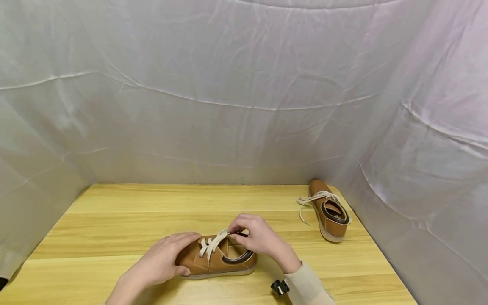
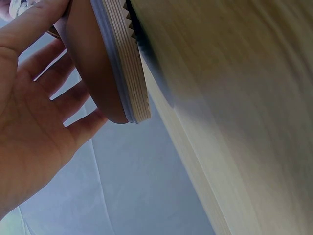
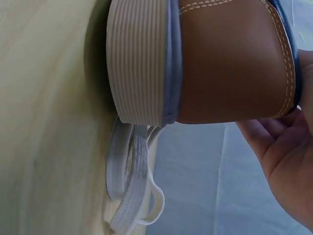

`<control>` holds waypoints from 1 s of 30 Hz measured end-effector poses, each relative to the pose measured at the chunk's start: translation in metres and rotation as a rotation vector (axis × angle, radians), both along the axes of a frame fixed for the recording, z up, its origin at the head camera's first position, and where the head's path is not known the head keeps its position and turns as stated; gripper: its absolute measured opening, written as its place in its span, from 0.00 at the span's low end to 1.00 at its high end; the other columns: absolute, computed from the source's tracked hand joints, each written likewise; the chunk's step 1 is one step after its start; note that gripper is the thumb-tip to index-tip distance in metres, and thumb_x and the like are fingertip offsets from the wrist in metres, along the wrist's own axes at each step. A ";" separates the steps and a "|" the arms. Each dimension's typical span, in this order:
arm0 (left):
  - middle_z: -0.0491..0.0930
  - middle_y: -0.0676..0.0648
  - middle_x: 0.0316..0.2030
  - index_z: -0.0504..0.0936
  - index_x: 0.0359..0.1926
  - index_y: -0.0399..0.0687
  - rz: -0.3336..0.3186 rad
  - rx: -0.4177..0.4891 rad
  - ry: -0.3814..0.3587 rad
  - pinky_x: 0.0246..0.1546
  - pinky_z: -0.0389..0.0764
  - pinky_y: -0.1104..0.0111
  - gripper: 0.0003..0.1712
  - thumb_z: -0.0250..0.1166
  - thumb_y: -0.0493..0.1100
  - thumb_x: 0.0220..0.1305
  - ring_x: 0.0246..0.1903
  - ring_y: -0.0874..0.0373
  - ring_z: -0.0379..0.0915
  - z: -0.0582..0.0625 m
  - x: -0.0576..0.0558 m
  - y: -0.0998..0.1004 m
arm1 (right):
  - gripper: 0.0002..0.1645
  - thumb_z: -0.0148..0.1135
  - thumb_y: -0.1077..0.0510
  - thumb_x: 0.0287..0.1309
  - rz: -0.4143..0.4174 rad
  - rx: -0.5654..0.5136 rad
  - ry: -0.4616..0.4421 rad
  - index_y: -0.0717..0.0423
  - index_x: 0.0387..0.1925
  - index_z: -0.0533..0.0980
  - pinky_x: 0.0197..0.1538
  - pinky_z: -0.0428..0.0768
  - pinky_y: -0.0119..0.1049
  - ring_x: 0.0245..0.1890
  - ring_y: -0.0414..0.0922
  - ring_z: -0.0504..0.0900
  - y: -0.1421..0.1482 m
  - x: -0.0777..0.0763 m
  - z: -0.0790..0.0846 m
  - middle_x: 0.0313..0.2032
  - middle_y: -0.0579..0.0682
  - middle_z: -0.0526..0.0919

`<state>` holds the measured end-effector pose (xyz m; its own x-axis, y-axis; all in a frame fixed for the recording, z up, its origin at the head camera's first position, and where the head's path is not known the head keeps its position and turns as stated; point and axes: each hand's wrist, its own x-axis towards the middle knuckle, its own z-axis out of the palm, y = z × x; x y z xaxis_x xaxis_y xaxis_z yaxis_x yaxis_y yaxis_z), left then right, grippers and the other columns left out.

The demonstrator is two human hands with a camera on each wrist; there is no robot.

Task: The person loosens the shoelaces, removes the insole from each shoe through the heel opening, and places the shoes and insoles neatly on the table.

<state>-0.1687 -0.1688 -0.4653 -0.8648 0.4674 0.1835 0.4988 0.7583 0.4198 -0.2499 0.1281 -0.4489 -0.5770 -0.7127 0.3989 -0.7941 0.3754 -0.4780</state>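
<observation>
A brown low shoe (image 1: 213, 262) with cream laces (image 1: 211, 245) and a dark padded collar stands on the wooden table, its toe to the left. My left hand (image 1: 164, 256) grips the toe, thumb on the near side and fingers over the far side. In the left wrist view the pale ridged sole (image 2: 129, 63) shows beside the spread fingers. At the top of the lacing, my right hand (image 1: 259, 237) pinches the shoe around its tongue; whether a lace is also between the fingertips is hidden. The right wrist view shows the heel (image 3: 230, 68) close up.
A second brown shoe (image 1: 333, 226) stands at the table's far right, its loose lace (image 1: 303, 207) trailing left. Cream lace ends (image 3: 129, 181) lie past the heel. Grey cloth (image 1: 228, 127) walls the table (image 1: 133, 220) at the back and sides.
</observation>
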 end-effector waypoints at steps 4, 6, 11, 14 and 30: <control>0.77 0.42 0.67 0.74 0.72 0.44 0.002 0.001 0.000 0.66 0.70 0.37 0.52 0.85 0.44 0.44 0.66 0.40 0.73 0.000 0.000 0.000 | 0.07 0.72 0.65 0.61 -0.018 0.014 0.003 0.54 0.40 0.85 0.45 0.84 0.25 0.39 0.35 0.84 -0.002 0.000 0.000 0.40 0.46 0.86; 0.77 0.42 0.67 0.74 0.72 0.44 0.003 0.000 0.000 0.66 0.70 0.37 0.52 0.85 0.44 0.44 0.66 0.40 0.73 0.000 0.000 0.000 | 0.06 0.73 0.65 0.61 -0.027 0.016 0.006 0.54 0.40 0.85 0.44 0.84 0.25 0.39 0.35 0.84 -0.003 0.000 0.000 0.39 0.45 0.86; 0.77 0.42 0.67 0.74 0.72 0.44 0.004 -0.002 -0.002 0.66 0.70 0.37 0.52 0.85 0.44 0.44 0.66 0.40 0.72 0.000 0.000 0.000 | 0.05 0.73 0.64 0.61 -0.041 0.016 0.041 0.54 0.38 0.85 0.44 0.85 0.28 0.39 0.35 0.84 -0.003 0.000 -0.002 0.39 0.45 0.87; 0.77 0.42 0.67 0.74 0.72 0.44 0.003 -0.001 -0.002 0.66 0.70 0.36 0.52 0.85 0.44 0.44 0.66 0.40 0.72 0.001 0.000 0.000 | 0.04 0.72 0.64 0.63 -0.043 0.015 0.052 0.53 0.38 0.85 0.44 0.86 0.31 0.39 0.36 0.85 -0.002 0.000 -0.002 0.39 0.45 0.88; 0.77 0.42 0.67 0.74 0.72 0.44 0.004 -0.007 0.003 0.66 0.70 0.36 0.52 0.85 0.44 0.44 0.66 0.40 0.73 0.001 0.001 0.001 | 0.02 0.69 0.64 0.66 -0.080 -0.043 0.008 0.55 0.37 0.84 0.40 0.85 0.28 0.36 0.36 0.82 0.008 -0.005 0.005 0.37 0.45 0.86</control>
<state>-0.1678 -0.1676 -0.4639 -0.8659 0.4654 0.1832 0.4974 0.7629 0.4129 -0.2549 0.1364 -0.4441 -0.6280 -0.6468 0.4327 -0.7663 0.4171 -0.4886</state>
